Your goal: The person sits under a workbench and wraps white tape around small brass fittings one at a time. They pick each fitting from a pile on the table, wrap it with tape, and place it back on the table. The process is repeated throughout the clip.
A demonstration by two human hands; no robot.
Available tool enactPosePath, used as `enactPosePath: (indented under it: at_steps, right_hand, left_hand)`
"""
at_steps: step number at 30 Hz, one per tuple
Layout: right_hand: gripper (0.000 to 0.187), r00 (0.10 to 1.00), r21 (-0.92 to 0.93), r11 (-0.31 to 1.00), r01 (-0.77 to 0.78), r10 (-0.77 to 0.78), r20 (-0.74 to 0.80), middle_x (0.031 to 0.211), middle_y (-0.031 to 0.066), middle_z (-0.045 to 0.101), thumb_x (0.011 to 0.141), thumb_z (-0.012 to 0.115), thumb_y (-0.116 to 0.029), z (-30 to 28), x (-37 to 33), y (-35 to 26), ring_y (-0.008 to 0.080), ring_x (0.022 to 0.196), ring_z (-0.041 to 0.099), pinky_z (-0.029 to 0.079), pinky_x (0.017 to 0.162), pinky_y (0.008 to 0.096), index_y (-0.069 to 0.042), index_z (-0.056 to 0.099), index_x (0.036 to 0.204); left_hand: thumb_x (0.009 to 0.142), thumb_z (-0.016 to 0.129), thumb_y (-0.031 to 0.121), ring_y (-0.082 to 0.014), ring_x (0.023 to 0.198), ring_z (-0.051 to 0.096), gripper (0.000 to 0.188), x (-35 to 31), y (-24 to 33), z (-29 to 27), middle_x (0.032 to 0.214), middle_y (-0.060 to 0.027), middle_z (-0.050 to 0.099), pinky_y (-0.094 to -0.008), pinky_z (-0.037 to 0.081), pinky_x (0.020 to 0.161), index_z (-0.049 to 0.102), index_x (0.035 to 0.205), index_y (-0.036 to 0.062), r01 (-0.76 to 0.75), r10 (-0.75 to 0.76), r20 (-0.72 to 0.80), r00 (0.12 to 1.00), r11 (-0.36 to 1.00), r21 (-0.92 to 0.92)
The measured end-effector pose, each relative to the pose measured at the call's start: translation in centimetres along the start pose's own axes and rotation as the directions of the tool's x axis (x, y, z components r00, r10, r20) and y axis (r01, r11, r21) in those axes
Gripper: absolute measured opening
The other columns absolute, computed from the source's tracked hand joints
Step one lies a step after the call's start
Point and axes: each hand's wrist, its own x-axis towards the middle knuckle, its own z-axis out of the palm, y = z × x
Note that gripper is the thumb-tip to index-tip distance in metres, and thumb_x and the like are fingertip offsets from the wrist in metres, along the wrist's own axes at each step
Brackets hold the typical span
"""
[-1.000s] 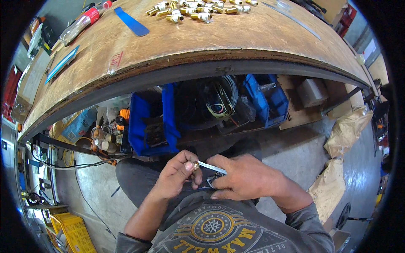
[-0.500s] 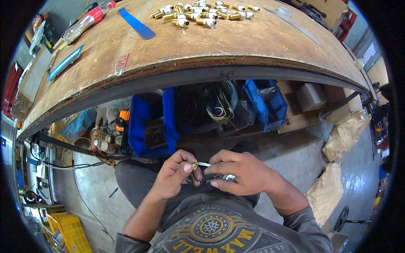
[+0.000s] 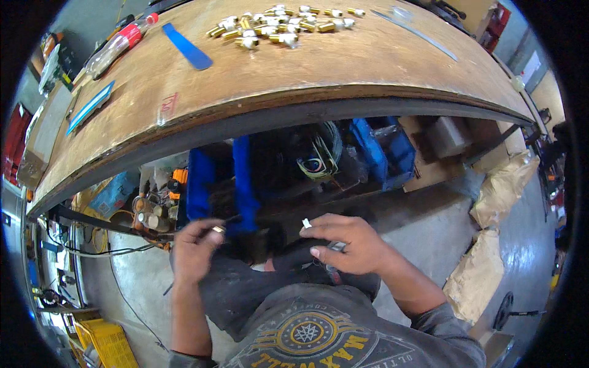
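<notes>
My left hand [image 3: 195, 248] is raised over my left thigh, a little smeared by motion. Pinched between its thumb and fingers is a small brass fitting [image 3: 218, 229], mostly covered by them. My right hand [image 3: 350, 242] curls above my lap with a short end of white tape [image 3: 307, 224] standing up at its fingertips. A pale, roll-like piece shows under its curled fingers, largely hidden. On the workbench [image 3: 257, 76] ahead lies a loose group of brass fittings [image 3: 270, 27], many with white wrapping at one end.
A blue strip [image 3: 187, 47], a clear bottle with red label [image 3: 126, 42] and a metal ruler [image 3: 417, 35] lie on the bench. Its front edge runs beyond my hands. Blue bins [image 3: 242, 184] sit beneath it. Brown paper sacks [image 3: 475, 273] stand right; a yellow crate [image 3: 107, 343] stands lower left.
My left hand has moved left with the brass fitting, away from my right hand. The white strip between the hands now stands as a short end at my right fingertips. The view has shifted slightly.
</notes>
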Motion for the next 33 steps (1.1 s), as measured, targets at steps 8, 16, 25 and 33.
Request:
enactPosePath:
  at_steps: [8,16,25,33]
  right_hand:
    - [0.037,0.98,-0.149,0.97,0.194,-0.184,0.076,0.118,0.0132,0.065,0.082,0.07,-0.02,1.4,0.4,-3.1,0.0268,0.08,0.07,0.057,0.068,0.0333,-0.009,0.067,0.117]
    - [0.033,0.946,-0.209,0.922,0.325,-0.322,0.05,0.117,0.0098,0.065,0.081,0.07,-0.017,0.8,-0.3,-3.4,0.0244,0.078,0.069,0.057,0.065,0.0348,-0.006,0.067,0.111]
    - [0.027,0.942,-0.332,0.884,0.329,-0.329,0.058,0.111,0.0083,0.066,0.08,0.071,-0.017,0.2,-0.5,-3.8,0.0218,0.068,0.065,0.054,0.059,0.034,-0.006,0.067,0.105]
    - [0.025,0.978,0.014,0.978,0.206,-0.206,-0.024,0.097,0.0114,0.067,0.082,0.071,-0.017,0.4,-0.7,-3.5,0.0274,0.073,0.067,0.053,0.061,0.0349,-0.006,0.066,0.105]
  left_hand:
    - [0.086,0.072,0.008,-0.0134,0.084,0.063,0.059,-2.0,1.6,6.2,0.089,-0.0073,0.066,-0.0283,0.052,0.078,0.043,0.136,-0.0023,0.107,0.307,0.491,0.815,0.753,-0.65]
    - [0.088,0.071,0.011,-0.0139,0.081,0.065,0.048,-1.3,1.9,6.5,0.094,-0.0099,0.069,-0.0285,0.054,0.075,0.052,0.128,-0.0056,0.332,0.261,0.619,0.741,0.659,-0.675]
    - [0.086,0.07,0.003,-0.0163,0.085,0.067,0.026,-2.9,2.0,7.6,0.097,-0.0129,0.069,-0.0286,0.055,0.077,0.068,0.111,-0.0042,-0.014,0.312,0.394,0.865,0.799,-0.602]
    - [0.082,0.076,0.008,-0.0194,0.083,0.067,0.021,-3.0,2.2,7.8,0.09,-0.0136,0.07,-0.0305,0.055,0.075,0.07,0.098,-0.0043,0.013,0.397,0.384,0.833,0.681,-0.732]
